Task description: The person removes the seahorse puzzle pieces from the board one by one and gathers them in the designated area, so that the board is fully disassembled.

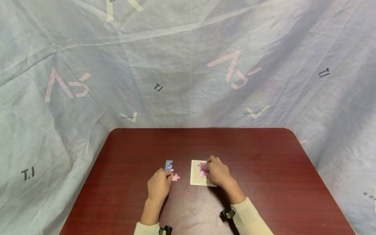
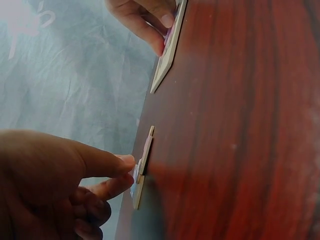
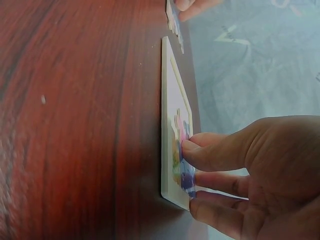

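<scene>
My left hand (image 1: 159,185) is at the loose jigsaw pieces left of center, its thumb and forefinger pinching the edge of a pink jigsaw piece (image 1: 175,177). Just beyond the fingers lie blue jigsaw pieces (image 1: 168,164). In the left wrist view the pink piece stands slightly raised over a neighboring piece (image 2: 139,194). My right hand (image 1: 218,171) is over a pale puzzle tray (image 1: 195,178). Its thumb presses on joined pink and purple pieces (image 3: 182,127) in the tray, with the other fingers stretched along the far side. The hand hides part of the tray.
A dark red wooden table (image 1: 141,143) carries everything. Grey printed cloth (image 1: 176,65) hangs behind it and along both sides. Each wrist has a black strap device, such as the right one (image 1: 227,214).
</scene>
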`<state>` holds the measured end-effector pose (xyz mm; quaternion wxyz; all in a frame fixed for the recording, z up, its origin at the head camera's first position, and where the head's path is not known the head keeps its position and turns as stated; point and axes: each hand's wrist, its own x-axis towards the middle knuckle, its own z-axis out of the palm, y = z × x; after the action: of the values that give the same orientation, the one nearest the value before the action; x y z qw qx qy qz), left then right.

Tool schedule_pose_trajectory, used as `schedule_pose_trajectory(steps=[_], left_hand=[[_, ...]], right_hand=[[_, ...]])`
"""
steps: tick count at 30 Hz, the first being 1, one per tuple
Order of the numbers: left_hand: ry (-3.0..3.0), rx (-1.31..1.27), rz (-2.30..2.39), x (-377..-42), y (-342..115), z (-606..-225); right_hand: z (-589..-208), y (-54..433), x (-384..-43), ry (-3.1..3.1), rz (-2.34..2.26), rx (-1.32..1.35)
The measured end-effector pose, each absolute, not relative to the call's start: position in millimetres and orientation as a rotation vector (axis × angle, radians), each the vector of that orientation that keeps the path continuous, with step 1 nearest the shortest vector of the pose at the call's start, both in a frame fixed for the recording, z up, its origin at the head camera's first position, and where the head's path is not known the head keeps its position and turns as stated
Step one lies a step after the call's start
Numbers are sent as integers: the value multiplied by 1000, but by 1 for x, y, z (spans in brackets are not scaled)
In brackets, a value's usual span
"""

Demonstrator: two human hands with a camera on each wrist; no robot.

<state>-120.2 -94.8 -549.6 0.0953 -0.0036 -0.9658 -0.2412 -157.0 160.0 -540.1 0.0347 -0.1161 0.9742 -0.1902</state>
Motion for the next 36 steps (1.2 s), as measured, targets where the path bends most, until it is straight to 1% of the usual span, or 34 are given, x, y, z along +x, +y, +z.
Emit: schedule_pose_trajectory(steps=[23,36], left_hand=[[-2856,-64,-746,-119,-85,-547],[-2877,-256,-733,-117,-60,-550]], right_hand=[[-539,160,-157,2979,-600,-346],[-543,161,-160,2981,-572,-351]])
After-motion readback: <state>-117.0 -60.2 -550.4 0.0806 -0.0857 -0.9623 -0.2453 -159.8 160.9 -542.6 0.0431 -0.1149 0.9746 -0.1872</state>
